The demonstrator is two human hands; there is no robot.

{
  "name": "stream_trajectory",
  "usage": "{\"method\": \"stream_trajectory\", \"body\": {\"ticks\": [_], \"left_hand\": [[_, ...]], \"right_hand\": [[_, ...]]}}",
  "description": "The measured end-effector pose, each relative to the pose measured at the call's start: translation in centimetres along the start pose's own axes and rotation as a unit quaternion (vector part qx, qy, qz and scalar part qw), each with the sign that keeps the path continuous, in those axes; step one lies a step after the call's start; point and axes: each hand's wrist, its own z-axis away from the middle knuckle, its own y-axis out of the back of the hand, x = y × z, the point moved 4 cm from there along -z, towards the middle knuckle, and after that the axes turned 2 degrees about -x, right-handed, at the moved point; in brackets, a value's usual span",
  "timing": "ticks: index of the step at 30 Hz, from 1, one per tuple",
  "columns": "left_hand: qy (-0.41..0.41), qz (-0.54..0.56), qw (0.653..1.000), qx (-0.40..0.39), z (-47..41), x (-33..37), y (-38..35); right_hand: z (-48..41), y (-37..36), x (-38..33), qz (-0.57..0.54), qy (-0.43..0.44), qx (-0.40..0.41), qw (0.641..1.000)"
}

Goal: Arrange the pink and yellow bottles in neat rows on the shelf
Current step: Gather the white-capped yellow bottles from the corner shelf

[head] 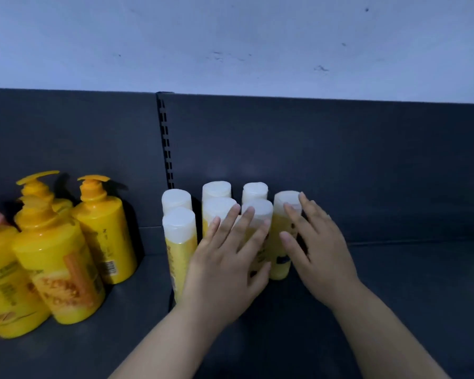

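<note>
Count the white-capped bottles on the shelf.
7 bottles, in columns from the left: back, front; back, front; back, front; one far right. The left hand and right hand may hide more.

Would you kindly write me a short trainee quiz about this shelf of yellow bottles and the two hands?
1. True or false: the left hand and right hand both reach the white-capped bottles with straight fingers.
2. How many white caps are visible?
3. The pump bottles stand: A left of the white-capped bottles, B right, C behind.
Key: 1 true; 2 seven; 3 A.
</note>
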Motion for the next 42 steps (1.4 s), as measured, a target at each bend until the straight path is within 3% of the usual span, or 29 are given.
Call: {"method": "stream_trajectory", "body": {"ticks": [8,15,32,42], "left_hand": [[-0.061,0.085,0.993,-0.056,-0.7,6.1,-1.1],[-0.088,0.119,0.985,-0.089,-0.3,12.5,-2.4],[0.008,0.140,0.981,-0.131,-0.8,29.8,-8.0],[0.006,0.189,0.972,-0.139,-2.0,38.4,-9.9]], "right_hand": [[8.6,4.4,1.0,0.099,-0.109,-0.028,0.989],[13.6,8.0,3.1,0.101,-0.183,-0.047,0.977],[27.7,22.0,20.9,0.030,-0.279,-0.032,0.959],[31.5,25.3,27.2,-0.040,-0.304,-0.050,0.951]]}}
